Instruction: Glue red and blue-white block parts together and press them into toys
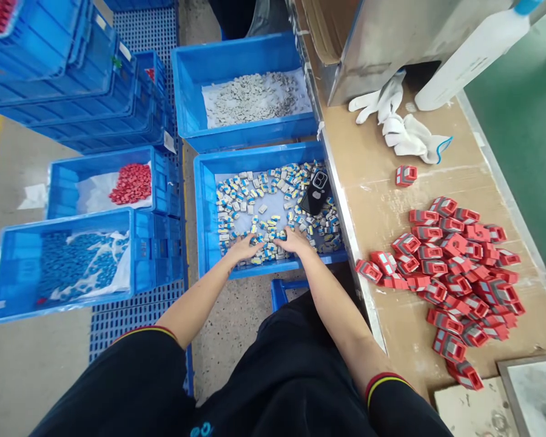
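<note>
Both my hands reach down into a blue bin on the floor, filled with several small grey, blue and yellow parts. My left hand and my right hand lie side by side on the parts at the bin's near edge, fingers curled into the pile. Whether either hand has closed on parts is hidden by the fingers. A black phone rests on the parts at the bin's right side.
On the cardboard-covered bench to the right lies a pile of red parts, one stray red part and white gloves. More blue bins hold grey parts, red parts and blue parts. Stacked bins stand far left.
</note>
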`<act>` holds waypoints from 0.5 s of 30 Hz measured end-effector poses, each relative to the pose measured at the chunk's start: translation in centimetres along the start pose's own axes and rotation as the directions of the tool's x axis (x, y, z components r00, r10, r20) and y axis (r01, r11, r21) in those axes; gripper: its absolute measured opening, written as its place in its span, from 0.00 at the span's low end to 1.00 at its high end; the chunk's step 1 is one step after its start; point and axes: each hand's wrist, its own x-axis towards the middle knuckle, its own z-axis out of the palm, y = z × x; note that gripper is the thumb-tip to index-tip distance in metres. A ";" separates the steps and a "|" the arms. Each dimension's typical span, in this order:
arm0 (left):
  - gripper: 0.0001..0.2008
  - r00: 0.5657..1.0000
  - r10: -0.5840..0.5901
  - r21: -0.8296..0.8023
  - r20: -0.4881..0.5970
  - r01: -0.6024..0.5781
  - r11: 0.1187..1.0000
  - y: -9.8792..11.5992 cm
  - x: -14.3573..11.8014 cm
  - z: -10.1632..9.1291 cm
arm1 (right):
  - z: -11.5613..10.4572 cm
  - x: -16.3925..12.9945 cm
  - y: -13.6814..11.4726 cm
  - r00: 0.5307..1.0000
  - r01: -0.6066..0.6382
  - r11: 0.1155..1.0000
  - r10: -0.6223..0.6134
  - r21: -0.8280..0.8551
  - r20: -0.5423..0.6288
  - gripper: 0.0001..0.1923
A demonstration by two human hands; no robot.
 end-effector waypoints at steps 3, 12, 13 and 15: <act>0.40 0.998 -0.021 -0.109 0.053 0.027 0.994 -0.1 0.0 -0.7 | 0.0 0.6 0.1 0.999 0.017 0.996 -0.020 0.087 0.035 0.43; 0.34 0.989 -0.061 -0.386 0.133 0.108 0.916 0.5 -0.4 -0.5 | 1.8 0.3 -0.8 0.992 -0.118 0.933 0.093 0.341 0.087 0.50; 0.33 0.989 -0.064 -0.412 0.136 0.115 0.904 0.6 -0.4 -0.4 | 1.9 0.3 -0.9 0.991 -0.129 0.925 0.105 0.358 0.087 0.50; 0.33 0.989 -0.071 -0.461 0.132 0.125 0.878 0.8 -0.3 -0.2 | 2.3 0.4 -1.0 0.991 -0.130 0.918 0.115 0.376 0.062 0.52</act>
